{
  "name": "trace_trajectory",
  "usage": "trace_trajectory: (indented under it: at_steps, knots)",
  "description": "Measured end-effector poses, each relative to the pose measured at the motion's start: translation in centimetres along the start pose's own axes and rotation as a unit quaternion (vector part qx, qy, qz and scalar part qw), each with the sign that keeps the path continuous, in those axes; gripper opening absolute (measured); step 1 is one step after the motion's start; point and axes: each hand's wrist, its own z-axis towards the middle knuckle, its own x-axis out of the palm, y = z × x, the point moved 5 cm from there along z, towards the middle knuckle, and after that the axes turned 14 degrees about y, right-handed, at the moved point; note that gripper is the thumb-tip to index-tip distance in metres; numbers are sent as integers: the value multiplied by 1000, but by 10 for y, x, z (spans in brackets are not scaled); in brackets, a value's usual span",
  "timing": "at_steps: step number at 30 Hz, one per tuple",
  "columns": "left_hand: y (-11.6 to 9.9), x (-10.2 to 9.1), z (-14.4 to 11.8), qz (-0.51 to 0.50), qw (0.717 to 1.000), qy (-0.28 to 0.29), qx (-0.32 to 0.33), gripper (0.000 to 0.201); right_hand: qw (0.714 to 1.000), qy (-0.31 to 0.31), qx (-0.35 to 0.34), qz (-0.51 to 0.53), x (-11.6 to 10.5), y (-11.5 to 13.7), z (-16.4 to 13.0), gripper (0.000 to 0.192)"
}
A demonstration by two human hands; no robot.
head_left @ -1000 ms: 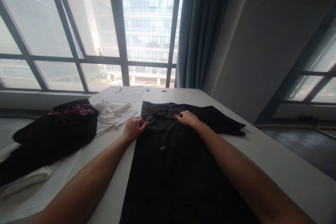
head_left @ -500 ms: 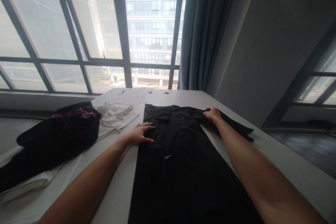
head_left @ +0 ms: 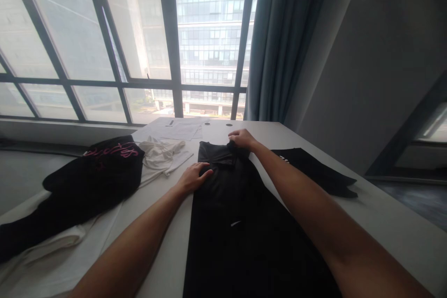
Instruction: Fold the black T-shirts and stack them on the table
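White table (head_left: 391,228), black garment (head_left: 240,247) partly beneath left hand (head_left: 193,177).

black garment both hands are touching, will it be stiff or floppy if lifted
The black garment looks floppy, since its cloth bunches at the right hand. It seems unlikely to roll, as much of it lies flat on the table.

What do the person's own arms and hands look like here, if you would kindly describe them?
Both the left hand and the right hand are human and ungloved. The left forearm and right forearm are slim and bare as far as the picture shows, with no sleeve, watch or bracelet visible. Rings are too small to rule out.
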Motion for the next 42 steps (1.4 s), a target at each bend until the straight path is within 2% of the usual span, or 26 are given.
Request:
trace_trajectory:
  at_steps: [4, 8, 11, 15, 16, 18, 20, 22, 24, 26, 28, 30, 33, 35, 38, 42]
  knots:
    - [1, 1, 0, -12, 1000, 3, -8, 61, 995, 60, -39, -72, 42, 26, 15, 31]
    - [4, 0, 0, -48, 999, 1, -14, 69, 988, 99, -66, -95, 68, 38, 22, 31]
    - [6, 1, 0, -41, 999, 2, -10, 73, 984, 132, -83, -86, 80, 40, 24, 34]
    - [10, 1, 1, -21, 999, -36, -30, 79, 965, 238, -101, -31, 97, 31, 22, 43]
    - [11, 0, 2, -9, 998, -46, -41, 77, 964, 248, -97, -18, 97, 27, 21, 45]
    - [10, 1, 3, 25, 997, -46, -59, 72, 976, 200, -79, -18, 89, 15, 23, 43]
    - [9, 3, 4, 56, 996, -19, -72, 66, 993, 80, -41, -71, 69, -2, 24, 38]
    - [9, 6, 6, 72, 994, 7, -85, 63, 988, -30, 20, -152, 45, -22, 23, 37]
    - [10, 9, 6, 79, 992, 21, -94, 62, 971, -65, 79, -217, 28, -45, 23, 44]
    - [10, 10, 8, 82, 992, 33, -89, 62, 963, -28, 107, -247, 21, -68, 24, 61]
    - [11, 12, 9, 78, 993, 50, -73, 64, 964, 27, 101, -245, 21, -87, 24, 75]
    - [12, 12, 10, 67, 995, 60, -49, 67, 968, 62, 84, -229, 23, -98, 23, 81]
    - [12, 10, 10, 36, 997, 64, -12, 69, 966, 72, 86, -233, 19, -103, 18, 82]
    - [12, 8, 9, 10, 997, 71, 8, 72, 957, 85, 96, -259, 14, -101, 14, 78]
    - [10, 6, 7, -21, 997, 67, 39, 71, 941, 125, 119, -291, 6, -96, 7, 61]
    - [8, 0, 5, -38, 998, 0, 60, 49, 928, 117, 141, -324, -7, -88, 1, 35]
